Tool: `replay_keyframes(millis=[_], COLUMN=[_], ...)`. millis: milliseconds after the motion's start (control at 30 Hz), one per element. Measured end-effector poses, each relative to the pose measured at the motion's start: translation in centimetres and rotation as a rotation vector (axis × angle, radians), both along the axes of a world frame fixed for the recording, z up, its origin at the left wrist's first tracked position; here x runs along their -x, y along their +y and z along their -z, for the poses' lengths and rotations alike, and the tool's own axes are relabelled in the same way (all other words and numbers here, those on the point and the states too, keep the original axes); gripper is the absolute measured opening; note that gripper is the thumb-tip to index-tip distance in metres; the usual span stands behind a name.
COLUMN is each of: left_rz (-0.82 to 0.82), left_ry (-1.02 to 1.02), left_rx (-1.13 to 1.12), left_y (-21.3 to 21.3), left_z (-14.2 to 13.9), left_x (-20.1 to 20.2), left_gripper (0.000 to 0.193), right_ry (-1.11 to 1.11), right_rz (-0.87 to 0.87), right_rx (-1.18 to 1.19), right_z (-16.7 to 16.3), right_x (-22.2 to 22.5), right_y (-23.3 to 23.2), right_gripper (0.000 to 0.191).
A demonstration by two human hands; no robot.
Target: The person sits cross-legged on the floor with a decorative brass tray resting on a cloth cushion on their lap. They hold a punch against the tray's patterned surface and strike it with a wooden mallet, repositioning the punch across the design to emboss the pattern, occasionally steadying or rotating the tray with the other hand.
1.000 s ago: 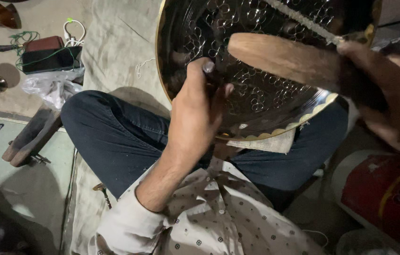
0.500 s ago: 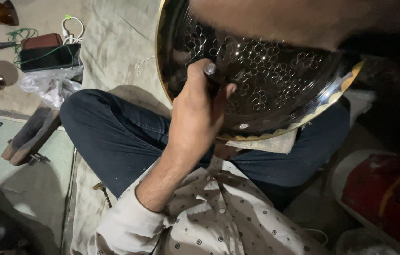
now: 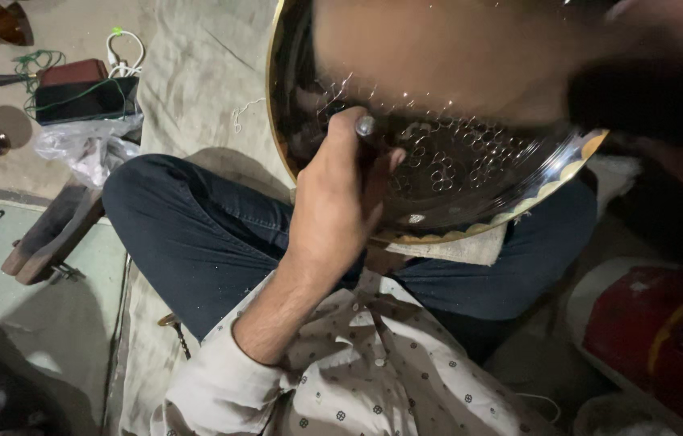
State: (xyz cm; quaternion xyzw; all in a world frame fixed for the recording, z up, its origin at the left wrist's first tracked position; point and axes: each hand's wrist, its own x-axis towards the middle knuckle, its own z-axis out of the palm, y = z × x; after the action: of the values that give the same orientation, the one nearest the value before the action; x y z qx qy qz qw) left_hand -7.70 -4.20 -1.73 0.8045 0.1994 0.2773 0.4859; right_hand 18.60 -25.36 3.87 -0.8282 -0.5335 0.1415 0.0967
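1. Your left hand [image 3: 333,202] is closed in a fist around a thin metal punch [image 3: 366,127], whose rounded top shows just above your thumb.
2. The punch stands against the face of a large round metal tray [image 3: 454,173], shiny, with a brass-coloured scalloped rim and patterns of small rings and flowers worked into it.
3. The tray leans tilted on your lap, its lower edge resting on a folded pale cloth [image 3: 454,246] that lies across your crossed legs in dark jeans [image 3: 196,234].
4. Your right hand [image 3: 648,89] is only a dark blur at the upper right, close to the camera and in front of the tray; you cannot tell what it grips or how it is closed.
5. On the floor to your left lie a crumpled plastic bag [image 3: 83,149], a dark box [image 3: 83,98] with cables, and a wooden block [image 3: 51,238].
6. A red and white container [image 3: 664,323] sits by your right knee.
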Motion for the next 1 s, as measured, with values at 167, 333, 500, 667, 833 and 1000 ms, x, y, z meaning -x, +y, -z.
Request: replay_keyframes(millis=[167,333,500,667,833,1000], left_rz=[0.051,0.075,0.093,0.075,0.063,0.032], left_ry=[0.001,0.041,-0.013,0.047,0.058,0.093], left_rx=[0.018,0.016,0.048,0.058,0.051,0.045], left_y=[0.2,0.4,0.4,0.3,0.2,-0.1], left_z=[-0.2,-0.6,-0.6,-0.3,-0.3,-0.3], left_x=[0.0,-0.1,-0.1,-0.1,-0.1,-0.2], left_gripper=[0.038,0.038,0.043,0.041,0.039,0.036], right_ry=[0.023,0.060,0.076,0.093,0.070,0.218], right_rz=[0.022,0.062,0.089,0.071,-0.037,0.122], right_rx=[-0.014,-0.046,-0.059,-0.061,-0.086,0.033], right_z=[0.7,1.7,2.6,1.1,-2.1,-3.5], right_x=[-0.6,-1.3,-1.5,-0.5,0.9,2.5], right_y=[-0.4,-1.4,-1.9,-1.9,-0.8,1.4], right_gripper=[0.047,0.047,0.046,0.045,0.044,0.036])
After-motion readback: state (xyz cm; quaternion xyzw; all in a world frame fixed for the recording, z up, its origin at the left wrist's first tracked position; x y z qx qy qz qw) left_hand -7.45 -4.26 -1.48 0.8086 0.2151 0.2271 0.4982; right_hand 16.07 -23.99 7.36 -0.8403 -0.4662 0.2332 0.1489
